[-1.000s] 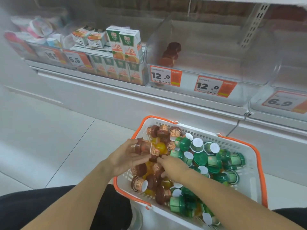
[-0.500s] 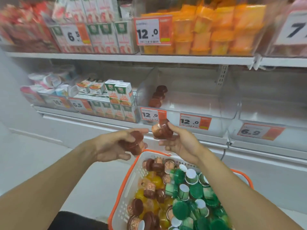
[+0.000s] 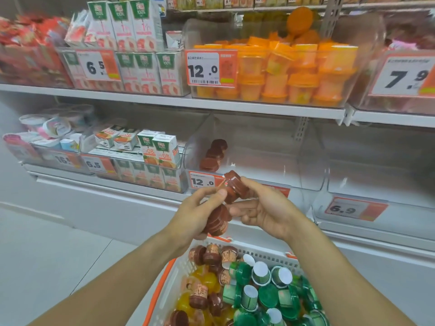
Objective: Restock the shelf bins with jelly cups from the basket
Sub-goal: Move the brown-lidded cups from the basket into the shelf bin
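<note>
My left hand grips a stack of brown jelly cups in front of the lower shelf. My right hand holds another brown jelly cup just above it, fingers and thumb around it. Both hands meet below the clear shelf bin, which holds three brown cups at its left end. Under my arms sits the white basket with an orange rim, filled with brown, yellow and green jelly cups.
Juice cartons fill the bin to the left. A second clear bin stands to the right behind a 6.9 price tag. The upper shelf carries orange jelly tubs and more cartons. White floor lies at the left.
Both hands rose out of the basket with brown cups and have come together in front of the lower bin. My view tilted upward, showing the upper shelf.
</note>
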